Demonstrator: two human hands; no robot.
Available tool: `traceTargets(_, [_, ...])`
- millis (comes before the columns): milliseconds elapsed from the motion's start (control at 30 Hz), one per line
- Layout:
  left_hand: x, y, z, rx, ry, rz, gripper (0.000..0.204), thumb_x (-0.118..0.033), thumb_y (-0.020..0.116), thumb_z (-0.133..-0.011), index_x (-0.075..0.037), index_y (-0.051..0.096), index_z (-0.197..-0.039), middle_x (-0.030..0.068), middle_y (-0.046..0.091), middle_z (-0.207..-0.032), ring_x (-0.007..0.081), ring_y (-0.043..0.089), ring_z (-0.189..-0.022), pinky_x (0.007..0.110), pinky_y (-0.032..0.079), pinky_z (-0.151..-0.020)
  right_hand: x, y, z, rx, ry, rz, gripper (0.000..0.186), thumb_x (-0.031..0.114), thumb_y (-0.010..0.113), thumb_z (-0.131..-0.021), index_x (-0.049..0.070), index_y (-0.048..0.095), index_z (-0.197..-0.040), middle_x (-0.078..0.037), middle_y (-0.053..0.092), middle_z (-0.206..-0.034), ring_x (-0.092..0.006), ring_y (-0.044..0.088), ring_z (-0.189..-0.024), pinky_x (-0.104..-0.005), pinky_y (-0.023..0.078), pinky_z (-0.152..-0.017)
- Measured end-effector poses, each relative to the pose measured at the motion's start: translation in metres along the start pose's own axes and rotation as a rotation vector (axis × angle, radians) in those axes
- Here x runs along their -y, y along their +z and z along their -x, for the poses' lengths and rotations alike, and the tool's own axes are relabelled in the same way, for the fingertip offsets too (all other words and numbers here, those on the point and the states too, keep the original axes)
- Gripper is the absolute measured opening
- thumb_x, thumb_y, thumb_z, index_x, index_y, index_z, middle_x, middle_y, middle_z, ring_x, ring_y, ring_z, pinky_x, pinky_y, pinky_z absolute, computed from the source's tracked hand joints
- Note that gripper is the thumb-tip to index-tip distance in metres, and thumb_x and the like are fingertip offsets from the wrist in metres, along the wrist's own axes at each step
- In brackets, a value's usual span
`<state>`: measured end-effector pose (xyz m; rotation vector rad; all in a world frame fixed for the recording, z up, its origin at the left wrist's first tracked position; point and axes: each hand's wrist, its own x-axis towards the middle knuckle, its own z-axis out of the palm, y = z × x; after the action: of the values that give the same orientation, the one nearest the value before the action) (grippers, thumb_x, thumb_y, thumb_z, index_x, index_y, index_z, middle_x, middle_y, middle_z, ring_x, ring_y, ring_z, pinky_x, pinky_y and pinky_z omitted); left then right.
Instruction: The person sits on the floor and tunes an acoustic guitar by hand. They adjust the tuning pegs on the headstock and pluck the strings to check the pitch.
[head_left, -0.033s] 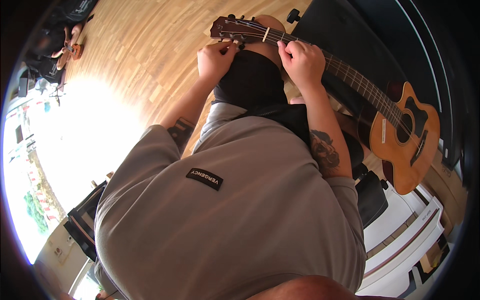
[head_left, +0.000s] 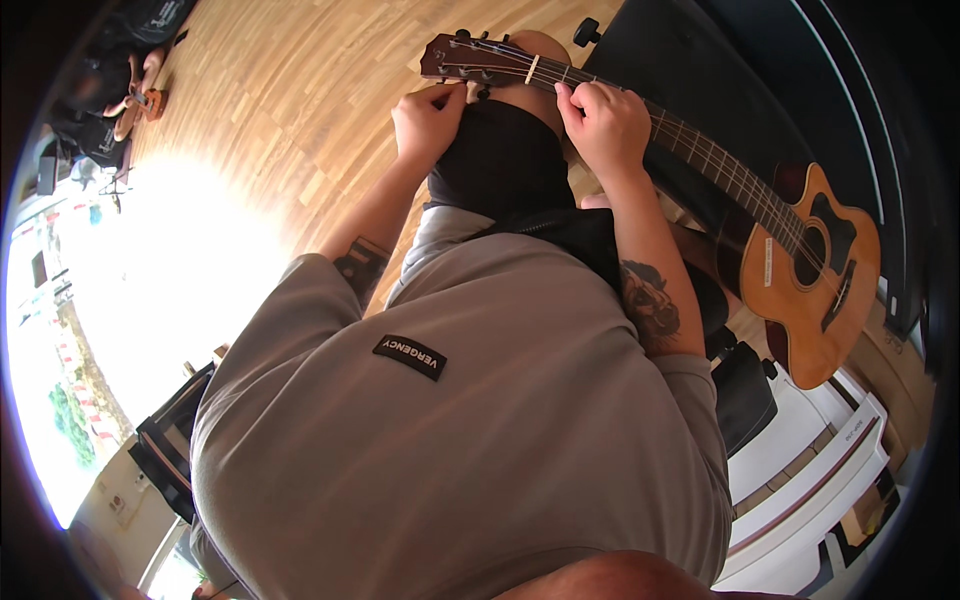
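The guitar [head_left: 800, 302] stretches from 12 o'clock to its body at 3. My left hand [head_left: 425, 122], near 12, has fingertips almost together beside the headstock [head_left: 434, 56]; my right hand [head_left: 606, 125], at 1, curls half-closed at the neck [head_left: 700, 153]. I can't tell what either grips.

L fingers [head_left: 437, 93] bent, R fingers [head_left: 591, 96] curled

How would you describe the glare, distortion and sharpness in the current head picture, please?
In the head view, bright glare washes out part of the wooden floor at left; in the same view, straight edges bend toward the dark rim; the left hand, right hand and guitar look fairly clear, while the small orange-brown object at upper left lacks detail.
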<state>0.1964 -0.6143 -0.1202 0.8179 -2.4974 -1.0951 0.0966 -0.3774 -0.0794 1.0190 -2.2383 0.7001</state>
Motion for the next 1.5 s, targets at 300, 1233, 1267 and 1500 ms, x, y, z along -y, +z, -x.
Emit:
traceTargets(300, [0.006, -0.002, -0.003, 0.077, -0.148, 0.183, 0.032, -0.036, 0.082, -0.085, -0.008, 0.085, -0.1, 0.0106, 0.08, -0.081, 0.0234, 0.077, -0.073, 0.036, 0.061, -0.076, -0.001, 0.003, 0.001, -0.021, -0.007, -0.034, 0.043, 0.022, 0.082, -0.089, 0.016, 0.048, -0.063, 0.002, 0.053, -0.054, -0.0228, 0.056, -0.05, -0.039, 0.039, -0.05])
traceTargets(1233, [0.017, 0.0, -0.01, 0.146, -0.302, 0.308, 0.035, -0.042, 0.082, -0.088, -0.01, 0.086, -0.103, 0.0158, 0.08, -0.085, 0.0288, 0.079, -0.08, 0.038, 0.061, -0.075, -0.001, 0.007, 0.0, -0.042, -0.017, -0.064, 0.045, 0.023, 0.081, -0.09, 0.015, 0.048, -0.062, 0.001, 0.053, -0.053, -0.0225, 0.054, -0.047, -0.0381, 0.036, -0.049])
traceTargets(1267, [0.011, -0.002, -0.01, 0.152, -0.3, 0.333, 0.034, -0.041, 0.082, -0.088, -0.01, 0.086, -0.103, 0.0153, 0.08, -0.085, 0.0282, 0.079, -0.08, 0.038, 0.061, -0.075, -0.001, 0.006, 0.003, -0.026, -0.007, -0.059, 0.045, 0.023, 0.081, -0.09, 0.015, 0.048, -0.062, 0.001, 0.052, -0.052, -0.0224, 0.054, -0.047, -0.038, 0.036, -0.05])
traceTargets(1500, [-0.008, -0.005, -0.011, 0.074, 0.092, -0.13, 0.032, -0.037, 0.08, -0.09, -0.009, 0.085, -0.104, 0.0122, 0.081, -0.085, 0.0244, 0.079, -0.079, 0.037, 0.061, -0.075, -0.003, 0.007, 0.001, -0.017, 0.011, -0.071, 0.045, 0.023, 0.081, -0.09, 0.015, 0.048, -0.061, 0.001, 0.052, -0.052, -0.0226, 0.053, -0.047, -0.0379, 0.037, -0.051])
